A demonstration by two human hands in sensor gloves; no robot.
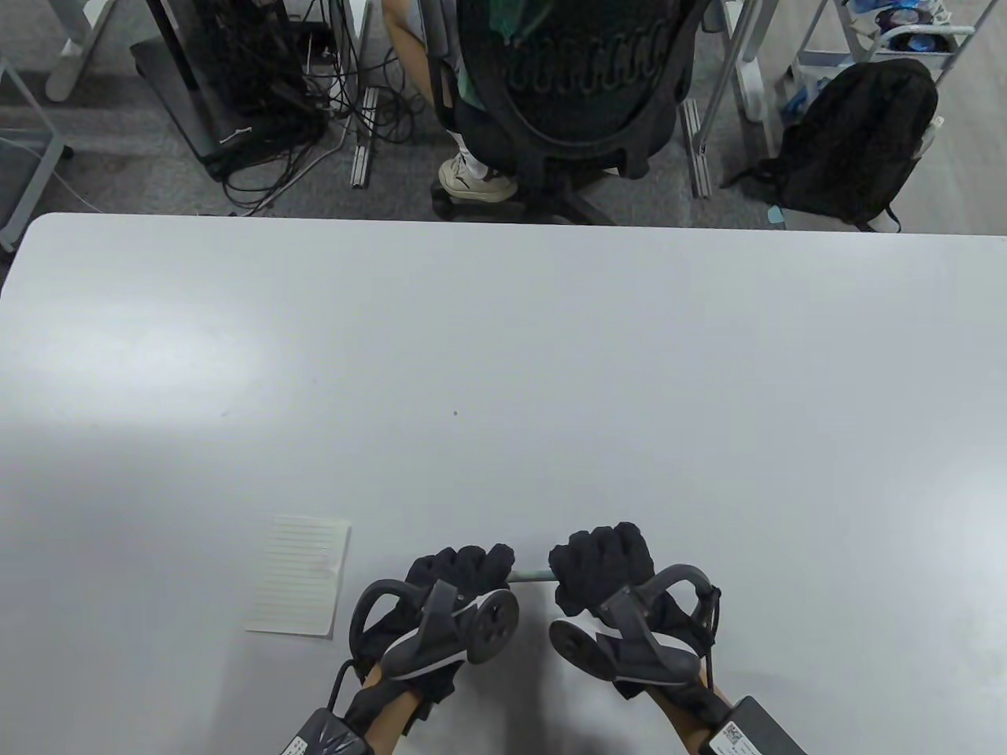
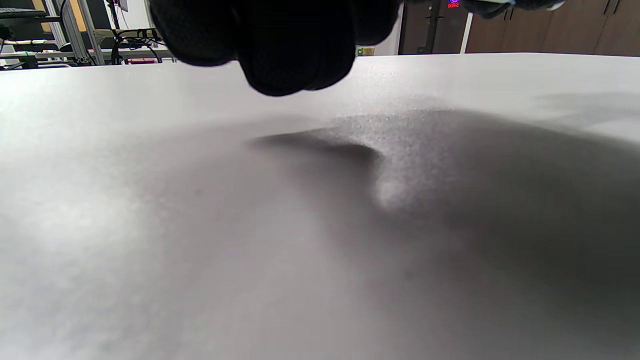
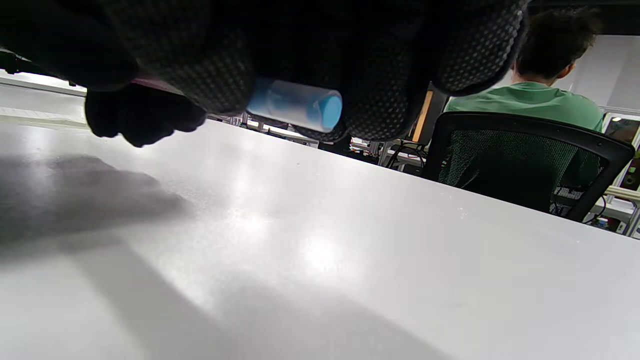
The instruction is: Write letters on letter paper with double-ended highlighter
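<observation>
Both gloved hands hover close together just above the table's near edge and grip one highlighter (image 1: 532,576) between them, held level. My left hand (image 1: 464,568) curls round its left end, my right hand (image 1: 602,562) round its right end. Only a short grey stretch of the barrel shows between the fists. In the right wrist view the highlighter's blue capped end (image 3: 300,105) pokes out of my right hand's curled fingers (image 3: 210,70). The left hand (image 3: 140,117) shows beyond it. The lined letter paper (image 1: 299,575) lies flat on the table left of my left hand, untouched.
The white table (image 1: 503,377) stretches far ahead and to both sides. Beyond its far edge a person in a green shirt sits in a black mesh chair (image 1: 578,75). A black backpack (image 1: 853,141) and cable bundles lie on the floor.
</observation>
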